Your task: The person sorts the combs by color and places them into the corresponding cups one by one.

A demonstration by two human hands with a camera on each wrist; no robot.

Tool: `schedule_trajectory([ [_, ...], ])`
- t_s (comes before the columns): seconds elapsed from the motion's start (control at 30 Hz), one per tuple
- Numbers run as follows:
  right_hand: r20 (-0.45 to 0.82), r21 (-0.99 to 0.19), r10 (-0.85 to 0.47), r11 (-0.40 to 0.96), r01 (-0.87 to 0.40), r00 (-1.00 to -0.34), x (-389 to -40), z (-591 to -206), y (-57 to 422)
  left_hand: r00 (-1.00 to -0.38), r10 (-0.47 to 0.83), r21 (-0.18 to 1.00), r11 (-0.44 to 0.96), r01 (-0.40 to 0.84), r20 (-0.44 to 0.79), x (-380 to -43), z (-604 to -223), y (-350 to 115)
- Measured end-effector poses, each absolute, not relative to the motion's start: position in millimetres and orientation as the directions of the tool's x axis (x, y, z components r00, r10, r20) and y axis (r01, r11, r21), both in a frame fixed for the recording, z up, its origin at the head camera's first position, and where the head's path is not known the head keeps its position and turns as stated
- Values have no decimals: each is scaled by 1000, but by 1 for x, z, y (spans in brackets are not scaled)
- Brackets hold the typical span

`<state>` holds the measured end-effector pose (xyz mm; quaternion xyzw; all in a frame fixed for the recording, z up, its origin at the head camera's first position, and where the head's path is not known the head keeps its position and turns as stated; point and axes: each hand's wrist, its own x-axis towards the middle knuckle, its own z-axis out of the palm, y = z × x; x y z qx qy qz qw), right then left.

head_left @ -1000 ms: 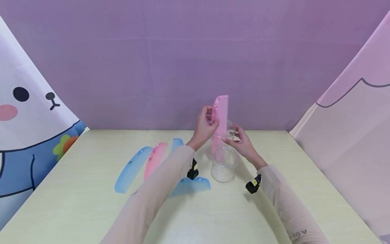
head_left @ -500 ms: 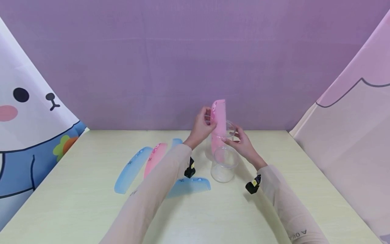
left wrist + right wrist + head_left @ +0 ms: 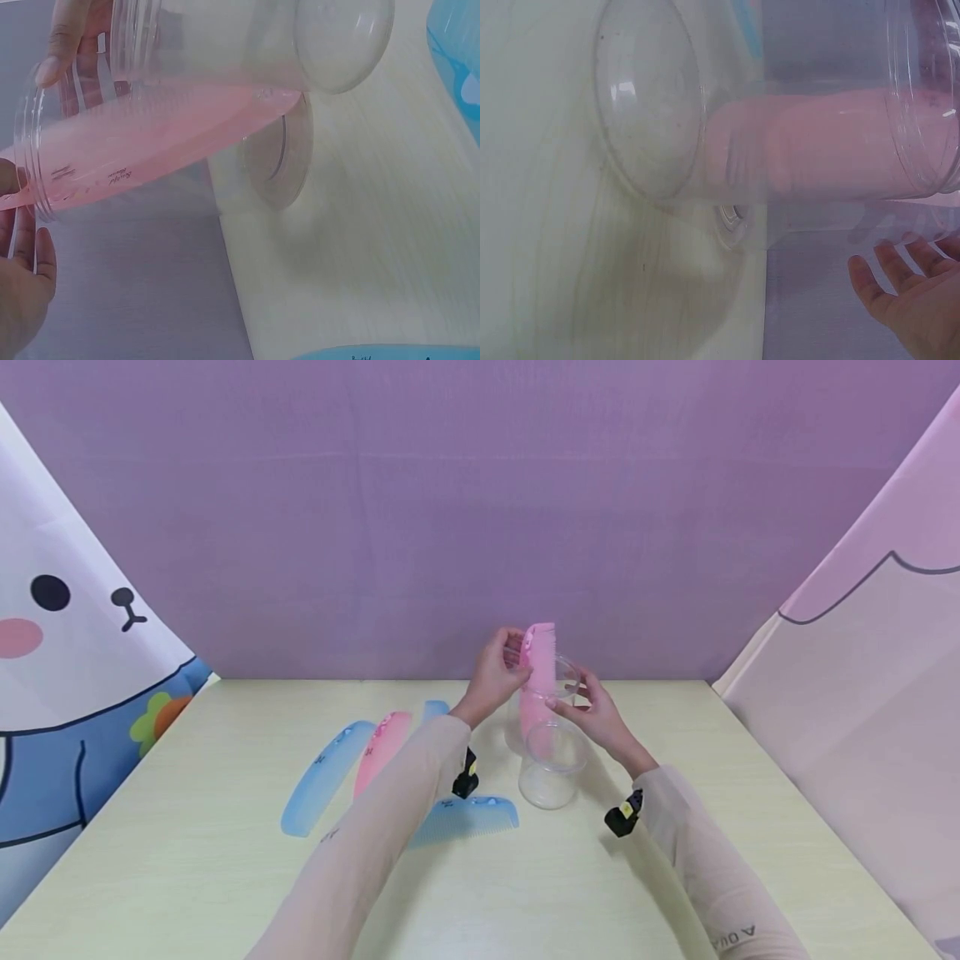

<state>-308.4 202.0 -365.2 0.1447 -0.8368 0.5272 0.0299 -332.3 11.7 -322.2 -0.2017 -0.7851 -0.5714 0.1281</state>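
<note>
In the head view my left hand (image 3: 491, 681) pinches a pink comb (image 3: 540, 652) by its curved back, teeth facing right. The comb stands on end, its lower part inside the rear clear plastic jar (image 3: 572, 677). My right hand (image 3: 603, 724) holds that jar near its rim, thumb on the near side. The front clear jar (image 3: 549, 789) stands upright just before it and holds nothing. Seen from the left wrist, the comb (image 3: 157, 146) slants through the jar, one end close to the base. In the right wrist view the right fingers (image 3: 900, 270) spread along the jar's side.
Left of the jars lie a blue comb (image 3: 324, 785), a pink comb (image 3: 382, 745) and a second blue comb (image 3: 435, 710), the latter two partly behind the left sleeve. Another blue comb (image 3: 476, 817) lies nearer. A purple cloth wall (image 3: 360, 527) rises behind the table.
The left hand has lowered the pink comb into the rear jar, so its top end now sits lower. The right hand and both jars have stayed in place.
</note>
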Motion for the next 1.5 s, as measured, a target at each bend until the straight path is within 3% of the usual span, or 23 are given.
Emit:
schedule_trajectory([
  [0.53, 219, -894, -218, 346, -285, -951, -301, -354, 198, -874, 213, 802, 349, 485, 436, -336, -321, 7],
  [0.87, 212, -879, -215, 384, -282, -953, -286, -340, 191, -890, 241, 793, 406, 455, 387, -336, -322, 6],
  [1.03, 199, -877, -223, 394, -275, -954, -288, -342, 192, -902, 258, 805, 411, 427, 347, -336, -321, 4],
  [1.5, 210, -868, -210, 409, -280, -955, -308, -365, 202, -881, 285, 804, 373, 464, 377, -336, -322, -2],
])
